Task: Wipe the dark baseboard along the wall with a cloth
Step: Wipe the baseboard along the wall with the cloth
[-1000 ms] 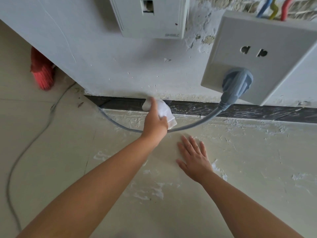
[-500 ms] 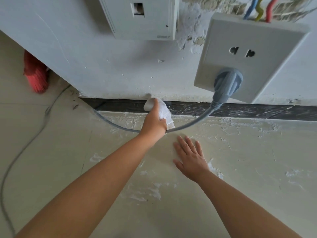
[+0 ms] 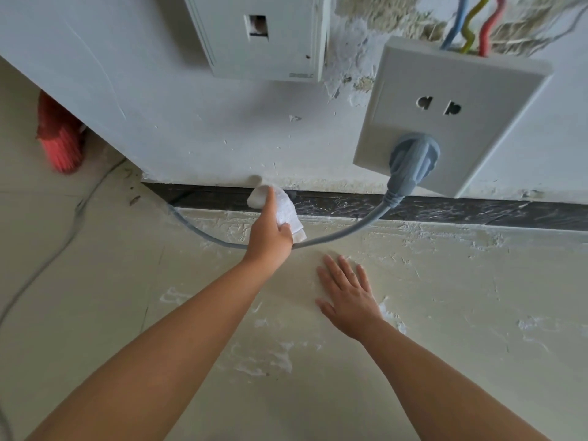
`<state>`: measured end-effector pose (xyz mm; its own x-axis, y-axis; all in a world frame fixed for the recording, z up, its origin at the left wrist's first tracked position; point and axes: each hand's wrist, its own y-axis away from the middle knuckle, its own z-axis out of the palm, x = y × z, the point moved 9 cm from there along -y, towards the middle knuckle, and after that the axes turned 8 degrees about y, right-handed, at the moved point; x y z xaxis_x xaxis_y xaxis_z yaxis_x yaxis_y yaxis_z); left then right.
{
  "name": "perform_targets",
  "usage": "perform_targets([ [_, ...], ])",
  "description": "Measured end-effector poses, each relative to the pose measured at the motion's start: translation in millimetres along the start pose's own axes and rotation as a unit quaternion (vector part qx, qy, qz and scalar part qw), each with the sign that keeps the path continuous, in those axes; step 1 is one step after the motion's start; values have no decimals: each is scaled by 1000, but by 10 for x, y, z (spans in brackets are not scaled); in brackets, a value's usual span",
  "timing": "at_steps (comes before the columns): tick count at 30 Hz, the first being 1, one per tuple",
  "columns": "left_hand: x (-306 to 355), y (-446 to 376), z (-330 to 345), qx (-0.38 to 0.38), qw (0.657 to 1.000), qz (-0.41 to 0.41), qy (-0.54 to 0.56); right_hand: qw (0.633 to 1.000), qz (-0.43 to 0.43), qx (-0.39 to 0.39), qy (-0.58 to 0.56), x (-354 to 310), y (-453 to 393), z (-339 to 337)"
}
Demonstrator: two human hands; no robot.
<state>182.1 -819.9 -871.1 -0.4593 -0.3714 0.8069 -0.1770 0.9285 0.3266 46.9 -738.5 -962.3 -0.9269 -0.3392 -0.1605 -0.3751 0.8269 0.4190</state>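
A dark baseboard [image 3: 445,210] runs along the foot of the white wall, streaked with pale plaster marks. My left hand [image 3: 270,232] grips a crumpled white cloth [image 3: 284,208] and presses it against the baseboard near its left end. My right hand [image 3: 348,296] lies flat on the cream floor, fingers spread, a little in front of the baseboard and right of the left hand.
A grey cable [image 3: 343,232] sags from a grey plug [image 3: 412,160] in a white socket plate [image 3: 445,122] and passes under my left hand. A white box [image 3: 261,36] hangs on the wall. A red broom head [image 3: 60,141] lies at left. Loose coloured wires [image 3: 471,23] stick out above the socket.
The left hand with the cloth stays at about the same spot on the baseboard, shifting only slightly. The right hand has not moved on the floor.
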Motion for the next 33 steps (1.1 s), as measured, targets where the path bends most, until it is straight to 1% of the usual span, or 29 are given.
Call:
perform_targets([
  [2, 51, -18, 104, -30, 999, 10, -11, 1000, 1, 0, -1, 1, 6, 2],
  [8, 36, -33, 145, -98, 995, 15, 15, 1000, 3, 3, 10, 1, -1, 16],
  [10, 5, -22, 86, -80, 996, 15, 30, 1000, 4, 1, 11, -2, -4, 18],
  [12, -58, -29, -47, -19, 998, 2, 53, 1000, 4, 2, 9, -3, -8, 12],
  [14, -203, -46, -225, 55, 996, -37, 64, 1000, 5, 1, 1, -7, -11, 0],
  [16, -371, -69, -389, 111, 989, -79, 51, 1000, 6, 0, -5, -12, -18, -6],
  [19, -491, -140, -552, 144, 984, -101, 5, 1000, 7, -1, -5, -14, -23, -2],
  [21, -546, -204, -630, 169, 978, -120, 1, 1000, 4, -1, -2, -4, -22, 7],
  [23, -530, -271, -623, 177, 975, -129, 28, 1000, 3, 1, 2, 9, -18, 14],
  [26, -470, -341, -399, 151, 971, -174, 61, 1000, 1, 4, 12, 16, -5, 30],
  [30, -435, -351, -92, 123, 947, -234, 185, 1000, 2, 8, 7, 22, 2, 53],
  [32, -430, -340, -14, 107, 939, -240, 221, 1000, 2, 9, 4, 25, 1, 50],
  [33, -415, -333, 20, 95, 943, -230, 223, 1000, 2, 9, 5, 25, -1, 51],
])
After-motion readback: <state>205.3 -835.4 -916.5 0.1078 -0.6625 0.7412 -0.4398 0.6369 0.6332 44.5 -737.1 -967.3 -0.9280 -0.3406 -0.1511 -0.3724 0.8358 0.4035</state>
